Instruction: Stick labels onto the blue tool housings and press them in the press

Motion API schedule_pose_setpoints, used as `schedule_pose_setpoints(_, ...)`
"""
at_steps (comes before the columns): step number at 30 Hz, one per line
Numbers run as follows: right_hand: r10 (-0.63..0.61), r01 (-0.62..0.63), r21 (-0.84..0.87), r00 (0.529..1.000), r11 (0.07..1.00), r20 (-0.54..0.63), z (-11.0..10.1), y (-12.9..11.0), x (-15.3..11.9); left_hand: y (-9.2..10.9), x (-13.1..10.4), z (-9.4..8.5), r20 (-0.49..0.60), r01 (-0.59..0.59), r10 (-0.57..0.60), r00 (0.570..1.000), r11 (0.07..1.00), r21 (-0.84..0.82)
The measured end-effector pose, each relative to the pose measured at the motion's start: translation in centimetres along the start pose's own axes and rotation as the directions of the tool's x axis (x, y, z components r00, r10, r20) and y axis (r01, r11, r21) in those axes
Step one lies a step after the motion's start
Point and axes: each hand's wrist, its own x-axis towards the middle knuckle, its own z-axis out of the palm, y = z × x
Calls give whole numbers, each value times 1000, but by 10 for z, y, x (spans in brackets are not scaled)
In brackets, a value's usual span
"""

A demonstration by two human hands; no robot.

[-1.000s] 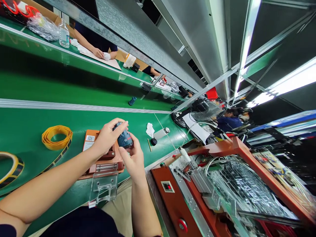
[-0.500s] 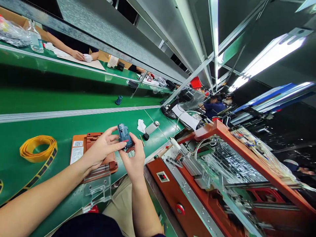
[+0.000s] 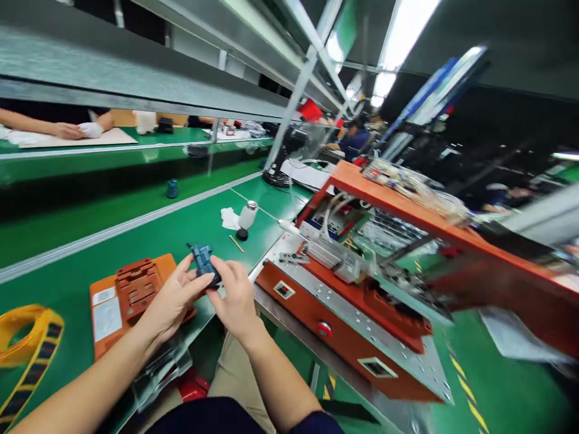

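A small dark blue plastic part (image 3: 203, 259) is held between both hands above the green bench's front edge. My left hand (image 3: 174, 298) grips it from the left, thumb across its lower side. From the right, my right hand (image 3: 235, 298) has its fingers closed on the same part. Beneath and left of my hands lies an orange fixture (image 3: 138, 289) with white labels, its lower end partly hidden by my left arm. A similar blue part (image 3: 172, 188) stands farther back, beyond the metal rail.
A yellow strip roll (image 3: 22, 337) is at the left. A white bottle (image 3: 248, 215), black cap (image 3: 242, 234), white tissue (image 3: 230, 218) and thin stick (image 3: 236, 243) lie ahead. An orange machine (image 3: 316, 319) stands at the right. Across the bench, a person's hands (image 3: 76, 130) rest on a board.
The view has turned to the right and levelled, so the bench items appear farther left. Both hands still hold the blue part, which is now tilted differently.
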Motion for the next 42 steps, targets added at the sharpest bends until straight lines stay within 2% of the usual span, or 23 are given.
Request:
schedule_pose_setpoints(3,15,-11,-76,998,997,55,-19,13,-19,-9,6,16,36,119,-124,992,987,112)
schedule_pose_setpoints(6,22,-19,-43,997,999,79,-50,31,-41,-18,16,37,78,241,-266,961,942,235)
schedule_pose_setpoints(8,53,-53,-29,999,998,12,-80,45,-57,-26,22,52,128,295,-348,929,903,313)
schedule_pose_setpoints(10,124,-133,-57,983,990,-137,-120,60,-75,-36,27,64,189,277,-375,908,873,400)
schedule_pose_setpoints(12,216,-262,-95,915,960,-341,-164,75,-97,-48,32,71,255,180,-342,905,848,498)
schedule_pose_setpoints(15,306,-480,-142,733,866,-607,-225,98,-134,-68,44,73,356,-5,-271,894,790,614)
schedule_pose_setpoints(16,312,-545,-155,665,824,-679,-240,106,-146,-75,48,72,396,-67,-255,882,765,641)
schedule_pose_setpoints(18,318,-637,-159,566,754,-760,-260,119,-167,-89,56,68,491,-200,-242,837,699,687)
schedule_pose_setpoints(19,316,-666,-165,539,728,-780,-265,125,-175,-95,60,65,537,-267,-251,806,655,707)
schedule_pose_setpoints(20,307,-682,-186,534,707,-788,-266,129,-180,-101,63,62,574,-326,-268,774,608,724)
schedule_pose_setpoints(22,260,-694,-258,548,672,-795,-262,135,-184,-111,67,56,617,-413,-300,728,527,743)
schedule_pose_setpoints(24,177,-694,-338,557,636,-812,-255,138,-183,-118,70,52,654,-470,-324,684,489,734)
schedule_pose_setpoints(27,45,-690,-410,539,597,-841,-247,142,-180,-124,72,48,712,-547,-395,580,459,700)
schedule_pose_setpoints(29,-17,-678,-445,538,585,-843,-245,145,-181,-131,74,47,728,-609,-452,516,403,683)
schedule_pose_setpoints(33,-91,-667,-516,562,538,-822,-246,150,-184,-146,80,43,773,-775,-416,480,213,595)
schedule_pose_setpoints(35,-116,-661,-542,573,520,-811,-246,151,-184,-145,80,43,800,-825,-382,462,146,546)
schedule_pose_setpoints(38,-135,-650,-561,585,512,-800,-246,151,-185,-130,76,49,787,-835,-422,449,116,538)
schedule_pose_setpoints(42,-145,-654,-574,589,492,-795,-245,151,-186,-106,68,61,720,-813,-508,472,64,578)
